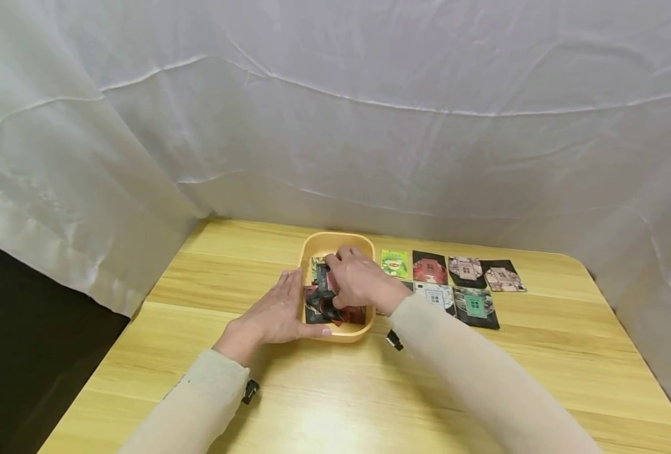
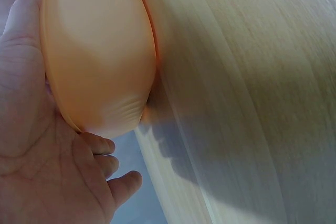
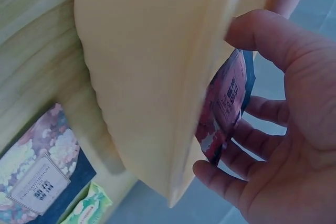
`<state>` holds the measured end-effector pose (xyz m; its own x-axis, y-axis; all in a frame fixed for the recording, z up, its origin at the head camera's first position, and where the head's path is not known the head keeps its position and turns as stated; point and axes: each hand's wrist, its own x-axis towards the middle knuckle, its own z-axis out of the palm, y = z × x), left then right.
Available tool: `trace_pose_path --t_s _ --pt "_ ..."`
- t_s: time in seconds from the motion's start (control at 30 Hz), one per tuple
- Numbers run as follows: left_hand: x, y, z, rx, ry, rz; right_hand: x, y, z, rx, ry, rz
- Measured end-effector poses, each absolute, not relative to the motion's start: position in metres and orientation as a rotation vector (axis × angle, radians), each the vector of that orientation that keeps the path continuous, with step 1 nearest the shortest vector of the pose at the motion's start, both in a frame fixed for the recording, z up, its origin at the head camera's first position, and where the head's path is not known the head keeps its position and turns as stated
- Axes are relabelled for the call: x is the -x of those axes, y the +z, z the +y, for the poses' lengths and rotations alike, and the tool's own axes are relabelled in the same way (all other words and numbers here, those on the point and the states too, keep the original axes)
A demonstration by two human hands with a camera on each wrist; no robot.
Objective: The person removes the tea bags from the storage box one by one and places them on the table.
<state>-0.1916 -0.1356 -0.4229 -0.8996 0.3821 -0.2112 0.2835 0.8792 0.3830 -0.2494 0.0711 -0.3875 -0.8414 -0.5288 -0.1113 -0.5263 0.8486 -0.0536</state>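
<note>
A yellow-orange plastic bin [image 1: 340,337] holds several dark tea sachets [image 1: 315,315] lying loosely over one another. Along its left wall rests my left hand [image 1: 275,312], fingers straight and thumb lying on the front rim; the bin's outer wall [image 2: 100,51] fills much of the left wrist view. My right hand [image 1: 361,277] reaches into the bin from the right. Its curled fingers and thumb hold a black tea sachet with a pink-red label [image 3: 228,103] by its edges, tilted up at rim level. The hand hides part of the pile.
Right of the bin, sachets lie in two rows: a green-yellow one [image 1: 395,263], a red one [image 1: 429,268], pink floral ones [image 1: 466,271], a pale one [image 1: 434,295] and a green-labelled one [image 1: 476,307]. A pale curtain [image 1: 369,157] hangs behind the wooden table [image 1: 568,366].
</note>
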Motion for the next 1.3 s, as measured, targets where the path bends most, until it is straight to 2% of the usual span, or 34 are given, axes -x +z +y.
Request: trace_pose_path --t_s 0.3,0.57,1.0,1.3 --pt "0.192 -0.424 -0.136 -0.51 0.519 2.775 0.237 -0.368 0.082 0.864 0.013 2.927" --pt "0.191 -0.424 -0.138 -0.514 0.54 2.772 0.225 -0.358 0.112 0.883 0.003 2.944" --pt "0.19 -0.424 -0.147 -0.52 0.514 2.775 0.212 -0.35 0.178 0.801 -0.129 2.986" --pt "0.19 -0.424 -0.15 -0.53 0.498 2.78 0.204 -0.349 0.242 0.692 -0.175 3.018"
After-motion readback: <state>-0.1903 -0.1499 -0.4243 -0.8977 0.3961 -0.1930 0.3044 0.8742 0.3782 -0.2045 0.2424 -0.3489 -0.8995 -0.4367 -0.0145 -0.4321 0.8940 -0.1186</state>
